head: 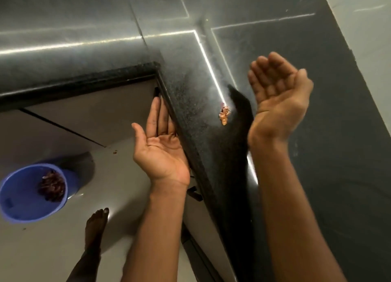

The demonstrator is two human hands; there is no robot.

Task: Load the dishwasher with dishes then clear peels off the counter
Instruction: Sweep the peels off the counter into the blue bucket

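A few peels (224,115) lie on the counter (196,104). Left hand (161,148) waits flat, palm up, at its edge; right hand (277,91), cupped and empty, should sweep them edgeward.

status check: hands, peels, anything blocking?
Left hand open, palm up at the counter edge. Right hand cupped, empty, above counter. Peel scrap on counter between them. Blue bucket holds peels. Nothing blocking.
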